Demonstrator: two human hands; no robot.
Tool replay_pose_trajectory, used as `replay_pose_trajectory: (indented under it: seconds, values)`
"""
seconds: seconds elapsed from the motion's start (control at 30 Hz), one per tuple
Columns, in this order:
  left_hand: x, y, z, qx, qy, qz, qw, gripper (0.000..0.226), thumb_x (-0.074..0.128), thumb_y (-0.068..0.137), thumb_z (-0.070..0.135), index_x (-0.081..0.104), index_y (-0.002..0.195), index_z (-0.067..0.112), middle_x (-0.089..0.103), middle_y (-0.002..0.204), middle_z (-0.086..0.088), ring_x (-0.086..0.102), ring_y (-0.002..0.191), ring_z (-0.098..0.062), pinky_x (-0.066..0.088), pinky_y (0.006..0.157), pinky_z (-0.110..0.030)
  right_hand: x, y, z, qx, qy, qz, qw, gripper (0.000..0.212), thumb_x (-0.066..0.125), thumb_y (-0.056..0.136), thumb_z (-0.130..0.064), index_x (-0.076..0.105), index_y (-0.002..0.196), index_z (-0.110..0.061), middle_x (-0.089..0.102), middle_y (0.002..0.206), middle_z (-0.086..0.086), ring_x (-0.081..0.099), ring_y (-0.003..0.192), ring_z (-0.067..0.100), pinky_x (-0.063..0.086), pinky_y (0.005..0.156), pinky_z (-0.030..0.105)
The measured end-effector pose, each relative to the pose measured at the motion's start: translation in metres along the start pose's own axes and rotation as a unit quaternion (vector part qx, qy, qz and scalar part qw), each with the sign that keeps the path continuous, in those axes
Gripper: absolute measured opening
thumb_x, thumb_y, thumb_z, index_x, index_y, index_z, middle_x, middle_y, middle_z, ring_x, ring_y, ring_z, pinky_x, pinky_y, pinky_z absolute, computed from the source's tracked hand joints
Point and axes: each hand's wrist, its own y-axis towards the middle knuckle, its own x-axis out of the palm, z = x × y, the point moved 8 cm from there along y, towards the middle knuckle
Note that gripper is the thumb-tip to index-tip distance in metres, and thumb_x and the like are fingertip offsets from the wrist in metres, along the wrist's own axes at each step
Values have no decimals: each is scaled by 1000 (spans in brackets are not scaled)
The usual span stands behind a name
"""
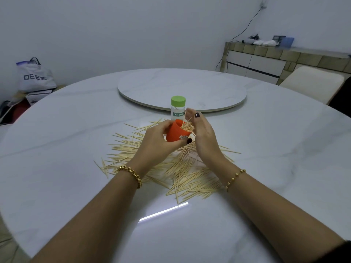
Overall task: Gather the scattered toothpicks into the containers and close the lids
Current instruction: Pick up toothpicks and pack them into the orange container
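Observation:
My left hand [157, 138] grips an orange container [175, 132], tilted with its mouth toward the right. A bundle of toothpicks [187, 127] sticks out of that mouth. My right hand [202, 133] is open, its straight fingers and palm against the tips of the bundle. Behind the hands stands a clear toothpick jar [178, 108] with a green lid on it. Many loose toothpicks [182, 168] lie scattered on the white table [66, 168] under and around both wrists.
A round marble turntable [182, 88] sits at the table's middle, just behind the jar. A cream chair [313, 82] stands at the right edge. A sideboard [266, 61] and a bag [35, 76] are beyond the table.

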Motion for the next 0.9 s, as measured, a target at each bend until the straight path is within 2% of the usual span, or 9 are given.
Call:
replay_pose_trajectory:
  seconds: [0.07, 0.13, 0.27, 0.4, 0.5, 0.6, 0.7, 0.8, 0.9]
  values:
    - [0, 0, 1, 2, 1, -3, 1000, 46, 79, 75, 33, 61, 116, 26, 65, 104, 12, 59, 99, -3, 42, 76, 0, -1, -2, -7, -39, -1, -8, 999, 38, 27, 105, -21, 47, 136, -14, 56, 132, 0, 51, 121, 2, 45, 77, 4]
    - [1, -1, 3, 6, 3, -7, 1000, 44, 79, 75, 34, 61, 115, 27, 66, 101, 13, 59, 99, -2, 43, 76, -1, 4, -5, -11, -66, -26, -27, 997, 38, 27, 105, -23, 50, 135, -15, 58, 126, -5, 53, 113, -5, 45, 78, 6]
    - [-3, 0, 2, 1, 14, -2, 1000, 42, 78, 74, 36, 63, 112, 26, 66, 97, 13, 60, 95, -3, 45, 74, -3, 13, -12, -12, -111, -78, -34, 990, 44, 29, 99, -33, 59, 127, -17, 65, 113, -7, 61, 97, 1, 53, 77, 25]
    - [-10, 2, -4, -21, -6, 20, 1000, 39, 78, 74, 35, 63, 109, 25, 67, 96, 12, 61, 92, 0, 41, 70, 0, 19, -17, -22, -170, -125, -54, 976, 43, 29, 99, -25, 58, 128, -12, 63, 122, -2, 56, 116, 7, 51, 93, 35]
    - [-11, 3, -4, -26, -20, 22, 999, 35, 78, 76, 32, 61, 107, 30, 67, 96, 12, 60, 93, 0, 39, 69, 2, 23, -19, -23, -196, -196, -68, 958, 46, 27, 99, -28, 54, 133, -14, 52, 137, -8, 33, 138, 6, 33, 112, 28]
    - [-12, 3, -6, -27, -32, 23, 999, 37, 77, 77, 32, 60, 109, 30, 66, 100, 12, 59, 96, -2, 39, 68, 2, 18, -13, -12, -158, -221, -66, 960, 43, 26, 98, -35, 47, 136, -29, 38, 150, -6, 17, 144, 5, 20, 118, 27]
    - [-12, 3, -11, -34, -36, 24, 998, 46, 76, 77, 35, 60, 118, 23, 64, 107, 8, 58, 100, -6, 40, 68, 2, 11, -9, -12, -129, -174, -55, 975, 38, 28, 98, -37, 41, 131, -51, 38, 150, -4, 22, 143, 8, 24, 118, 38]
    - [-13, 4, -14, -37, -29, 26, 999, 52, 75, 77, 37, 58, 123, 19, 64, 112, 6, 57, 104, -8, 41, 67, 1, 5, -8, -11, -108, -158, -35, 981, 49, 29, 97, -36, 41, 143, -23, 37, 151, -6, 26, 140, 1, 24, 117, 26]
    - [-10, 4, -15, -35, -31, 16, 999, 49, 74, 79, 35, 58, 123, 22, 63, 113, 7, 56, 104, -8, 41, 67, 1, 12, -11, -4, -95, -160, -66, 980, 52, 28, 97, -35, 38, 145, -18, 40, 149, -5, 30, 137, -2, 27, 113, 18]
